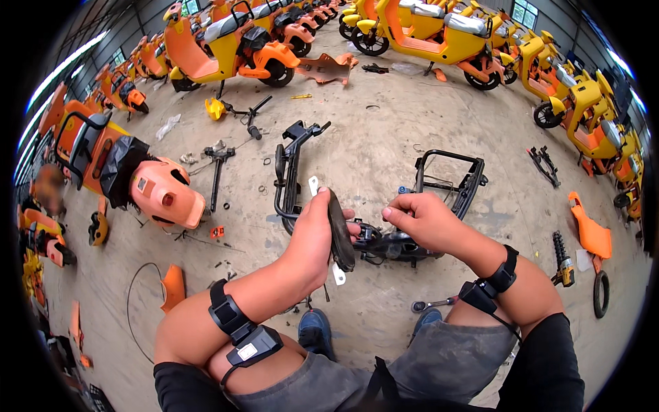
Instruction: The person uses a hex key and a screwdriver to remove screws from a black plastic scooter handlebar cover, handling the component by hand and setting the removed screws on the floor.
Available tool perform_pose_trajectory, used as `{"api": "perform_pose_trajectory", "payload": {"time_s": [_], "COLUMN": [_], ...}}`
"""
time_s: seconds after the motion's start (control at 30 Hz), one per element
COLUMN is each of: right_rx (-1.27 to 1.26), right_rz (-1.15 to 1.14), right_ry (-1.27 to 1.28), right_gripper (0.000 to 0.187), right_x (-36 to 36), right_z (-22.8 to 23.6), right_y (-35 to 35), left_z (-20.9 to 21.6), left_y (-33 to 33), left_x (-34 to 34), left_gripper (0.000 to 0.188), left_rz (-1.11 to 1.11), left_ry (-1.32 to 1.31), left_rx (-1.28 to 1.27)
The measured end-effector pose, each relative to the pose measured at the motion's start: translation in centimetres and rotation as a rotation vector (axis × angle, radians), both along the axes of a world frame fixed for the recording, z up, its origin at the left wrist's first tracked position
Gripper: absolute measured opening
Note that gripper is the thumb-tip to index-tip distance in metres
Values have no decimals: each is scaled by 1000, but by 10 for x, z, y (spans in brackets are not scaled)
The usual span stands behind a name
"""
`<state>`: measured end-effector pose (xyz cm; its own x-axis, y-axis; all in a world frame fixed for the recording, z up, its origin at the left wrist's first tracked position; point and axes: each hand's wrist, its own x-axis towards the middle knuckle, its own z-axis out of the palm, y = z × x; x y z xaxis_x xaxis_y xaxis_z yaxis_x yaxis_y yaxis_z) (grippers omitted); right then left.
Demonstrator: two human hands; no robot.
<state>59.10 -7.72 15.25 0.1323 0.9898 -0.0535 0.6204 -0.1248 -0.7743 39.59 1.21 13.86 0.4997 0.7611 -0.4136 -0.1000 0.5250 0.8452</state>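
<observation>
My left hand [310, 237] is closed around a long, flat, dark part [341, 237], held on edge above the floor. White tabs with holes stick out past its upper and lower ends. To its right, my right hand [431, 221] is held with thumb and forefinger pinched together. Whatever is between those fingertips, if anything, is too small to make out. Beneath both hands a black metal scooter frame [291, 172] lies on the floor, partly hidden by my hands and forearms.
A ratchet wrench [432, 303] lies near my right shoe. On the right are a yellow-and-black power drill [564, 269] and an orange panel [592, 233]. A partly stripped orange scooter [165, 189], a fork [218, 175] and a handlebar [252, 118] lie left. Yellow scooters [432, 34] stand in rows behind.
</observation>
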Motion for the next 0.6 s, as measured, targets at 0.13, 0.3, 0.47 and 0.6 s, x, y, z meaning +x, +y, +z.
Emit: {"api": "perform_pose_trajectory", "payload": {"time_s": [0.13, 0.3, 0.47, 0.6], "right_rx": [-45, -200, -617, -782], "right_rz": [119, 338, 495, 383], "right_ry": [-192, -443, -605, -721], "right_gripper": [24, 27, 34, 28], "right_x": [-8, -19, -12, -25], "right_z": [-9, 3, -58, -215], "right_y": [1, 16, 48, 29], "left_z": [4, 13, 11, 15], "left_y": [-5, -9, -9, -8], "left_x": [-1, -5, -8, -10], "left_gripper": [48, 47, 48, 47], "left_rz": [105, 155, 143, 122], "left_ry": [-83, -100, -112, -153], "left_rx": [48, 146, 157, 141]}}
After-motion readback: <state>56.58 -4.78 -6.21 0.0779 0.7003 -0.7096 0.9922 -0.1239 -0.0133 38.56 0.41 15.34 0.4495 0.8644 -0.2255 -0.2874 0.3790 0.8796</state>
